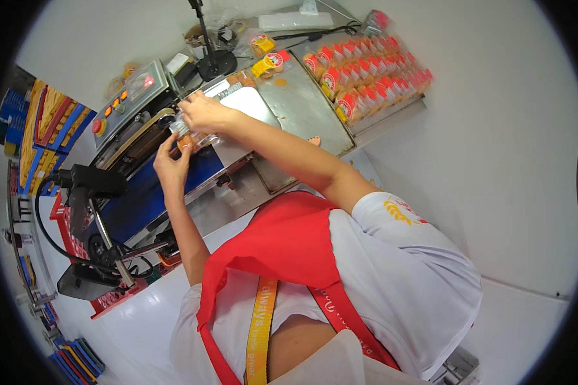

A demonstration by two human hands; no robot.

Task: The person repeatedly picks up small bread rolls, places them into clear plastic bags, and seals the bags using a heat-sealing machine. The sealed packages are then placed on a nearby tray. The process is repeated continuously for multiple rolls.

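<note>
Hands, left and right, grip clear packet at sealer edge.

Bright, even, diffuse indoor light, apparently from overhead; only soft, faint shadows under the forearms. Mild glare on the steel tray at 12 o'clock and on the packaged buns at 1 o'clock. Strong fisheye bending toward the rim, black vignette all round. Sharp at centre; soft, smeared detail at 8 and 9 o'clock.
</note>
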